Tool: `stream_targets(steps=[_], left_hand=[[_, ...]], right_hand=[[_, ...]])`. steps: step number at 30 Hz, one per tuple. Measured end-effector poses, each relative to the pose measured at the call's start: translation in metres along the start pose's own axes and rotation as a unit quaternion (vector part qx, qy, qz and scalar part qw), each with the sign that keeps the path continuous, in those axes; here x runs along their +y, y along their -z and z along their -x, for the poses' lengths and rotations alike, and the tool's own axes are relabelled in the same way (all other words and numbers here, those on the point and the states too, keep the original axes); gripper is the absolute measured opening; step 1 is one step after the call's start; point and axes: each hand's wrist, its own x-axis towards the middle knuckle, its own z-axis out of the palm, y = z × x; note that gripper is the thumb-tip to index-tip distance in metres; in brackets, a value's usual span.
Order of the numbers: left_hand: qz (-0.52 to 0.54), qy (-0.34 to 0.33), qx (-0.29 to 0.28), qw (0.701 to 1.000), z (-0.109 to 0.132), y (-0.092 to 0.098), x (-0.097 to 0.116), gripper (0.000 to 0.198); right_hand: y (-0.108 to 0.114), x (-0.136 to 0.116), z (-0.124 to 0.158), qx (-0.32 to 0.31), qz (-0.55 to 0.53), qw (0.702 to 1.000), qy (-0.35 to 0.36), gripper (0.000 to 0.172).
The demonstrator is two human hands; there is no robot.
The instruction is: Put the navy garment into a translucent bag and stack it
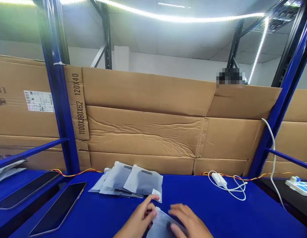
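Observation:
At the bottom centre of the head view, a frosted zip bag (160, 226) with something dark inside lies on the blue table. My left hand (140, 216) is at its upper left corner, thumb and fingers pinched at the bag's edge, while the index finger stretches toward a white label. That label (156, 194) is on the nearest bag of a pile of similar frosted bags (143, 181) just beyond. Over the right side of the zip bag is my right hand (189, 221), its fingers apart and somewhat blurred.
A dark tablet-like panel (59, 208) lies at the left. A white adapter (219, 180) with a coiled cable is at the right back. Cardboard (143, 132) stands behind the blue table (217, 215), between blue posts. A power strip (300, 185) is at the far right.

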Motion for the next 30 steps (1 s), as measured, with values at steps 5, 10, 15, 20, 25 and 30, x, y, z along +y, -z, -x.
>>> stream_targets(steps=[5, 10, 15, 20, 25, 30], left_hand=[[-0.095, -0.040, -0.040, 0.994, -0.002, -0.007, -0.010, 0.045], [-0.136, -0.039, -0.009, 0.990, -0.003, 0.008, -0.001, 0.038], [-0.132, -0.027, 0.102, 0.986, -0.002, 0.058, 0.007, 0.034], [-0.166, -0.033, 0.129, 0.977, -0.003, 0.076, -0.014, 0.033], [-0.216, -0.022, 0.149, 0.965, -0.005, 0.074, -0.027, 0.036], [-0.244, -0.020, 0.163, 0.956, -0.004, 0.075, -0.027, 0.038]], right_hand=[[-0.016, -0.011, -0.045, -0.026, -0.106, 0.993, -0.037, 0.019], [-0.018, 0.005, -0.038, -0.012, -0.159, 0.986, -0.042, 0.012], [0.007, 0.039, -0.026, -0.059, -0.242, 0.967, -0.050, 0.012], [0.007, 0.061, -0.026, -0.116, -0.267, 0.955, -0.062, 0.010], [0.000, 0.052, -0.033, -0.063, -0.269, 0.961, -0.025, 0.017], [-0.011, 0.047, -0.046, -0.034, -0.234, 0.972, -0.009, 0.038]])
